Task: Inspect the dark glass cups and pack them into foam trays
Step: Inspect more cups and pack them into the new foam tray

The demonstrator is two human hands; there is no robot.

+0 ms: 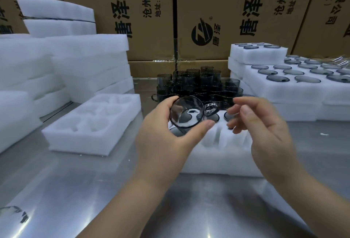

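My left hand point(161, 133) grips a dark glass cup point(186, 111) by its rim, tilted so its round mouth faces me, above a white foam tray point(217, 154) in front of me. My right hand point(265, 124) hovers just right of the cup with fingers loosely bent and holds nothing. The tray holds a few cups point(230, 115) at its far side, partly hidden by my hands. A pile of dark glass cups point(197, 84) stands stacked behind the tray.
An empty foam tray point(91, 126) lies to the left on the metal table point(75, 190). Stacks of foam point(85, 63) rise at the left. Filled foam trays point(295, 84) are stacked at the right. Cardboard boxes point(151, 10) form a wall behind.
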